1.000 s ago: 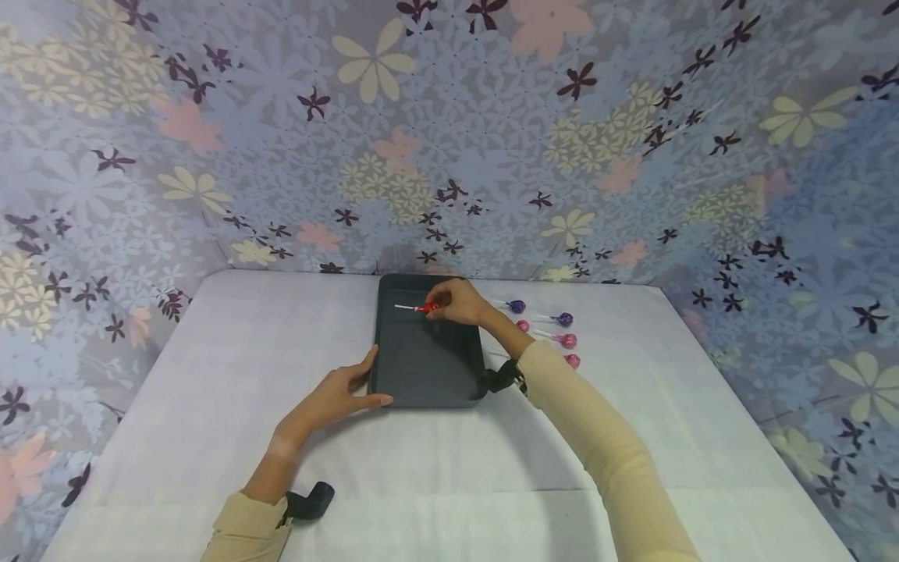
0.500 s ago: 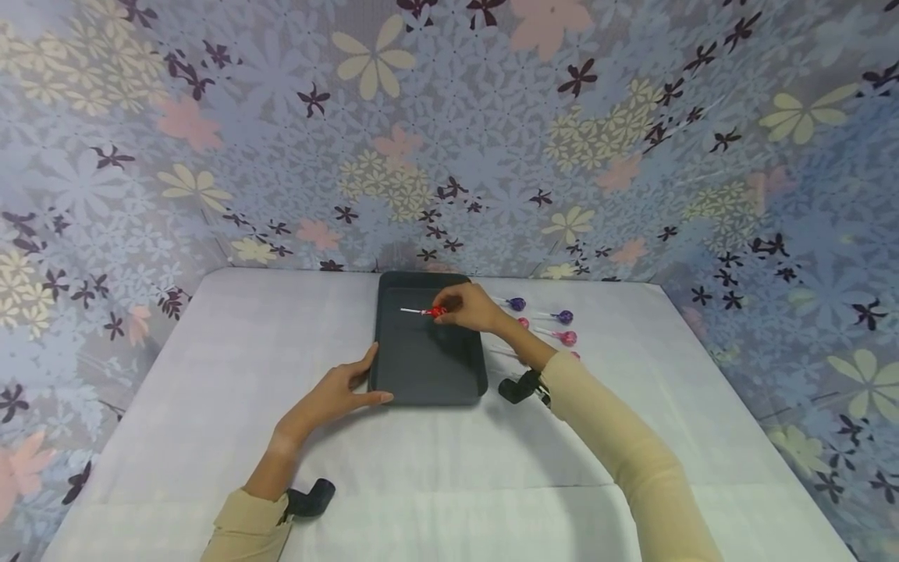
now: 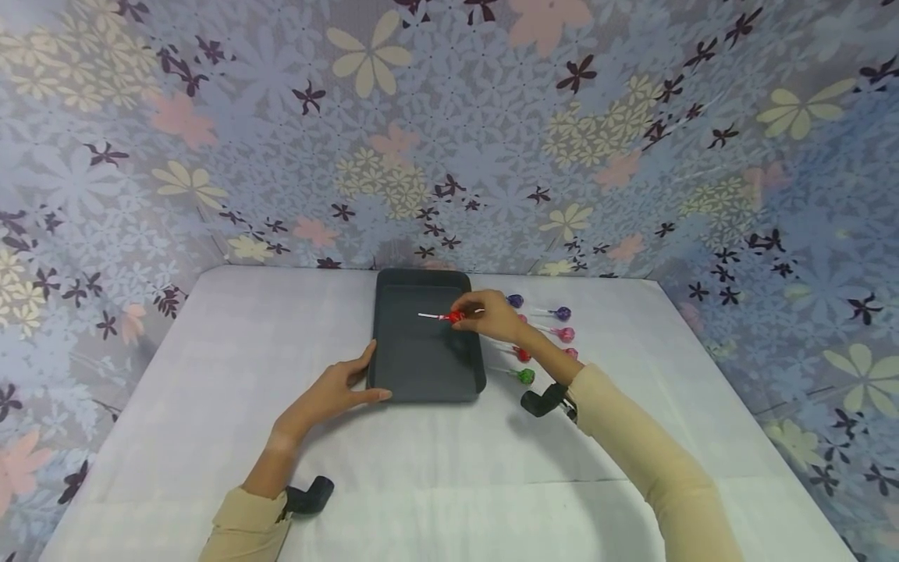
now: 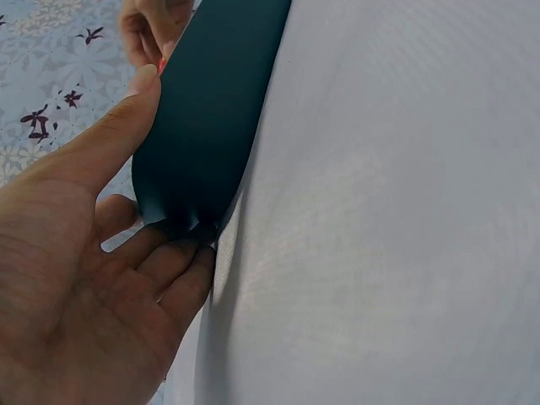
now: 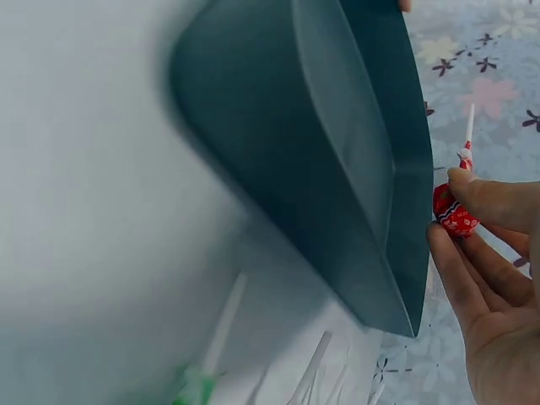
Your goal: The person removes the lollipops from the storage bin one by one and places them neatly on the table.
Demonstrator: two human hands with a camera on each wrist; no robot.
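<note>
A dark grey baking tray (image 3: 424,367) lies on the white-covered table in the head view. My left hand (image 3: 332,396) holds its near left corner; the left wrist view shows the thumb (image 4: 126,126) along the wall and the fingers bent against the corner. Over the tray's right half, my right hand (image 3: 495,315) pinches a red-wrapped lollipop (image 3: 455,317) by its candy end. The white stick points left, above the tray floor. In the right wrist view, thumb and fingertips press the wrapped candy (image 5: 457,211) from both sides, beyond the tray's wall.
Right of the tray lie several more lollipops: a green one (image 3: 525,376), another red one (image 3: 522,354), a pink one (image 3: 565,335) and a purple one (image 3: 562,313). My right forearm passes over part of this group. A flowered cloth (image 3: 435,156) rises behind the table.
My right hand has moved right and slightly nearer across the tray, keeping hold of the red lollipop. Its forearm has uncovered the green and red lollipops. The left hand stays at the tray corner.
</note>
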